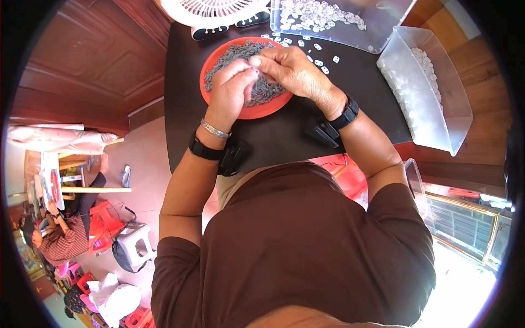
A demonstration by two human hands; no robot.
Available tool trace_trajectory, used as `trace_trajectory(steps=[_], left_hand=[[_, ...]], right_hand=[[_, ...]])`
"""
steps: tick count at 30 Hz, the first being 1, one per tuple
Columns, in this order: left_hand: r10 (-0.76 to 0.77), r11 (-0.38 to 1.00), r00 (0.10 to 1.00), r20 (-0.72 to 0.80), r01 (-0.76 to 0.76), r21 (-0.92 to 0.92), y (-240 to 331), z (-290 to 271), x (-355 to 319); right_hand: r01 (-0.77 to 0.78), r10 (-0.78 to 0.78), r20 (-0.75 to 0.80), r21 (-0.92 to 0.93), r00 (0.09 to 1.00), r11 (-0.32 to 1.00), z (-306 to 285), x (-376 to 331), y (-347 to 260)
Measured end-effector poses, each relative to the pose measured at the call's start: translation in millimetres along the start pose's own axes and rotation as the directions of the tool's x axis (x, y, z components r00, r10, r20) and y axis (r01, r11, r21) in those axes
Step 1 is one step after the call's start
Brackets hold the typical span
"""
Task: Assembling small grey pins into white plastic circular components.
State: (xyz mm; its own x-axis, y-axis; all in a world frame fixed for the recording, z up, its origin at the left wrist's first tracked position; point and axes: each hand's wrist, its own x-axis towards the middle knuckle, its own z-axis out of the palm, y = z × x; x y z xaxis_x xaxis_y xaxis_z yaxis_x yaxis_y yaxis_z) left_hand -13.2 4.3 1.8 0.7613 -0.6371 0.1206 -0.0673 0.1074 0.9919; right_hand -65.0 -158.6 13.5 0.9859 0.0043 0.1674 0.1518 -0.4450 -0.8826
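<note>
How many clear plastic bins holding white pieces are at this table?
2: the far bin, beyond and right of the red dish, and the right-hand bin, by the right edge of the table.

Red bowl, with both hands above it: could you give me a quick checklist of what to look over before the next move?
1. Left hand and right hand together over the red bowl: ok.
2. Bowl resting on the black table: ok.
3. Grey pieces heaped inside the bowl: ok.
4. Something small pinched between the fingertips: cannot tell, too small.
5. All white pieces inside the clear bins: not ok, several loose white pieces lie on the table.
</note>
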Motion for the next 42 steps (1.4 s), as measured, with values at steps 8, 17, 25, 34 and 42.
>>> trace_trajectory(steps=[8, 17, 25, 34, 42], left_hand=[[-0.019, 0.997, 0.997, -0.081, 0.013, -0.077, -3.8, -10.8, 4.8], [0.041, 0.998, 0.999, -0.035, -0.043, -0.042, -3.7, -11.2, 3.3], [0.056, 0.998, 0.998, -0.016, -0.057, -0.032, -4.9, -10.1, 4.0], [0.054, 0.999, 0.998, -0.036, -0.053, 0.010, -3.5, -8.7, 2.5], [0.016, 0.999, 0.999, -0.034, -0.017, -0.027, -2.4, -6.2, 0.8]], right_hand=[[-0.038, -0.012, -0.109, -0.443, 0.994, 0.896, -42.2, -8.0, -10.2], [-0.152, 0.197, 0.026, -0.537, 0.980, 0.830, -49.8, -47.5, 21.2], [-0.195, 0.188, -0.070, -0.563, 0.980, 0.803, -33.4, -47.4, 24.9], [0.018, -0.057, -0.009, -0.889, 0.998, 0.458, -34.7, -55.4, 32.1], [-0.230, 0.227, 0.040, 0.100, 0.973, 0.968, -48.9, -20.0, 12.6]])
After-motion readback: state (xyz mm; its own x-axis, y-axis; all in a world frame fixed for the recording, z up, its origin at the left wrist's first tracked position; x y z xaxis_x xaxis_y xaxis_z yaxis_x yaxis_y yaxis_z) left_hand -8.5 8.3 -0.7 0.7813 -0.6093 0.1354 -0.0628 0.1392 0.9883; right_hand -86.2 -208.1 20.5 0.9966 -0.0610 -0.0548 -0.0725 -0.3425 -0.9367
